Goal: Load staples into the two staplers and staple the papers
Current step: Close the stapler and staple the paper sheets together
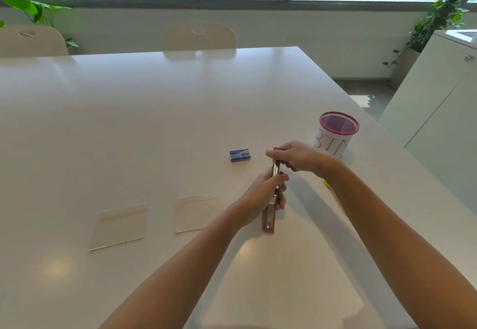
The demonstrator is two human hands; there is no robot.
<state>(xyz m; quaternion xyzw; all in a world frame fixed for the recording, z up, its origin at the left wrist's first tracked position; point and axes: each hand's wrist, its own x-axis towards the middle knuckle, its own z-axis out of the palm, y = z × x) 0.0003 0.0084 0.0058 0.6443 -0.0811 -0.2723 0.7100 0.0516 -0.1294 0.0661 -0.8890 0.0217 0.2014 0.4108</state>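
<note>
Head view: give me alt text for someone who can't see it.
Both hands hold an opened stapler over a white table: left hand at its middle, right hand at the far end. A staple box, two paper stacks and a mesh bin lie nearby.

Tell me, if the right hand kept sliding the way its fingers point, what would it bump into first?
Probably the blue staple box. The right hand, gripping the opened stapler, points leftward toward it across bare table; depth is uncertain.
</note>
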